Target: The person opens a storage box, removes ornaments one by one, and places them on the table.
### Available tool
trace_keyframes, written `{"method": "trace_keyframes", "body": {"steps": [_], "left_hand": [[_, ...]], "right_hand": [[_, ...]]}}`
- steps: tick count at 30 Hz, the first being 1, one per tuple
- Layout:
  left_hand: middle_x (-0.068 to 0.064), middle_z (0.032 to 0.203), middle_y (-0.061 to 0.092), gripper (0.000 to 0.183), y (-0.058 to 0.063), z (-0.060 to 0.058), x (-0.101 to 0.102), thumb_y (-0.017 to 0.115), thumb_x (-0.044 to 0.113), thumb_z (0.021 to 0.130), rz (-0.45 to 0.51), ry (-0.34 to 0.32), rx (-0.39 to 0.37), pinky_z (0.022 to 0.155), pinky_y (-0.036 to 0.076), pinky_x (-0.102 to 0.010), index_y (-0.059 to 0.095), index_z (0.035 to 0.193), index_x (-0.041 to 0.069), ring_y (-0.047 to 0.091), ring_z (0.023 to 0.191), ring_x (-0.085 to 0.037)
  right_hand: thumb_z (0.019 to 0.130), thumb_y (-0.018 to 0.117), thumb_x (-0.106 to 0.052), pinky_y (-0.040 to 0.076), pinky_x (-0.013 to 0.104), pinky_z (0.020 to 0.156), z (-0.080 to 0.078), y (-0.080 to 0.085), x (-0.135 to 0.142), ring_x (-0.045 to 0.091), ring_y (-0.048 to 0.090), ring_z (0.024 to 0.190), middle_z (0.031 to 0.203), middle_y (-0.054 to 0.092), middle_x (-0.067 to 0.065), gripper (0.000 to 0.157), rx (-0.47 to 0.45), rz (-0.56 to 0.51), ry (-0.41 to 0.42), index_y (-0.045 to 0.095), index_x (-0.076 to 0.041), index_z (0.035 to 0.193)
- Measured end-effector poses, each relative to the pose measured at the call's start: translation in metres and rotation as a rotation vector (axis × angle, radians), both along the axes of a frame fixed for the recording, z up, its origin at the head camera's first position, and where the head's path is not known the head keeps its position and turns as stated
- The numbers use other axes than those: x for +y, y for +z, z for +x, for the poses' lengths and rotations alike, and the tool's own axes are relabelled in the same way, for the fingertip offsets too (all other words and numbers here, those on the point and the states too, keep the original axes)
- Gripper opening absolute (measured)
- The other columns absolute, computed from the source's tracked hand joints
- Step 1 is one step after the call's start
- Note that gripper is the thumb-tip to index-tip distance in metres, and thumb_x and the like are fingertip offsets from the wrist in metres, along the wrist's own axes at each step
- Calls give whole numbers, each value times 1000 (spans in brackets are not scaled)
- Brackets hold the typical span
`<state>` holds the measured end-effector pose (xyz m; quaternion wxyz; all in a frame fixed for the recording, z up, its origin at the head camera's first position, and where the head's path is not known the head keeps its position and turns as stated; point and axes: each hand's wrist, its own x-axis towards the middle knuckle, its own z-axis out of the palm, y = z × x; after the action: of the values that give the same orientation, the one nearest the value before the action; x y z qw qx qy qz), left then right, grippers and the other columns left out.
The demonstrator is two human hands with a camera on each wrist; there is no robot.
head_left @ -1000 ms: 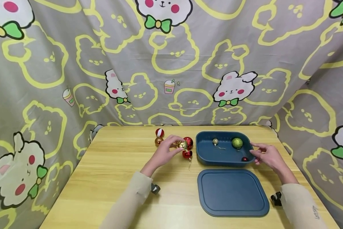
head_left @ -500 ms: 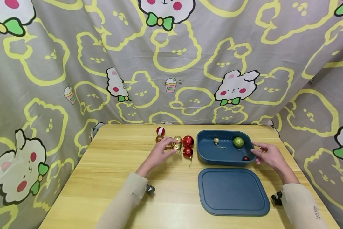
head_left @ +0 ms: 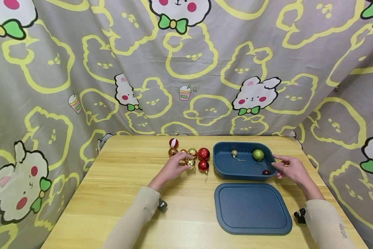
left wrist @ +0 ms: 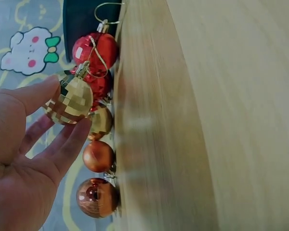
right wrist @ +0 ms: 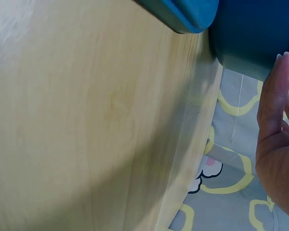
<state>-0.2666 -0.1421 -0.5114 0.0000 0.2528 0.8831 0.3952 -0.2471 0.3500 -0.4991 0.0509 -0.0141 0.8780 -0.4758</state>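
Observation:
My left hand point(head_left: 173, 167) pinches a shiny gold faceted Christmas ball point(left wrist: 70, 101) between thumb and fingers, its cap and gold string facing up in the left wrist view. Just behind it on the table sits a second gold ball point(head_left: 192, 152). To their right are two red balls, a glittery one point(head_left: 203, 154) and a shiny one point(head_left: 203, 165) with a string. My right hand point(head_left: 293, 171) grips the right end of a dark blue box point(head_left: 242, 177), thumb at the rim. Inside the box lie a green glitter ball point(head_left: 258, 155), a small gold ball point(head_left: 234, 153) and a small dark red ball point(head_left: 266, 172).
A dark blue lid point(head_left: 253, 208) lies flat in front of the box. Left of the gold balls stand a copper ball point(head_left: 173, 152), an orange ball point(left wrist: 98, 156) and a red-and-white ball point(head_left: 173, 143). A patterned curtain point(head_left: 155, 114) hangs behind the table.
My left hand has moved left, carrying the gold ball away from the red balls to a spot in front of the other gold ball. My right hand stays on the box.

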Motion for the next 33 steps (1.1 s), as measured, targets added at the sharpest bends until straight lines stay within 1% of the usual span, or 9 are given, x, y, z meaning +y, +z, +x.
{"method": "trace_keyframes", "body": {"steps": [6,9,16,25,33], "left_hand": [[-4,132,65,39,-2,-3,1,76,18,96,-11,-13,-25,104,56,-45,65,133,11,62,123,-28],[-5,133,65,41,-3,-3,1,76,18,95,-27,-15,-35,105,54,-47,65,134,11,62,123,-29],[-7,134,65,41,-3,-4,4,76,18,95,-65,-34,-24,108,52,-49,65,133,9,63,124,-31],[-6,133,64,39,-9,-6,6,75,19,96,-72,-20,-40,107,53,-47,65,133,13,62,124,-31],[-7,134,63,41,-10,-7,7,75,20,96,-75,-25,-55,109,52,-48,64,134,13,61,126,-32]], "right_hand": [[105,63,-16,63,33,61,1,0,0,15,67,63,85,63,13,55,3,6,-4,46,5,152],[105,63,-16,63,32,61,0,0,0,15,67,63,85,63,13,54,8,10,-5,46,5,152],[105,63,-16,63,32,61,0,0,0,15,67,63,85,62,13,54,4,10,-2,46,5,152],[105,63,-15,63,33,61,0,-1,1,15,67,63,86,62,14,54,6,17,-3,46,5,152],[105,63,-15,63,31,60,-1,-1,0,15,66,62,85,62,13,53,8,25,-5,47,4,152]]}}
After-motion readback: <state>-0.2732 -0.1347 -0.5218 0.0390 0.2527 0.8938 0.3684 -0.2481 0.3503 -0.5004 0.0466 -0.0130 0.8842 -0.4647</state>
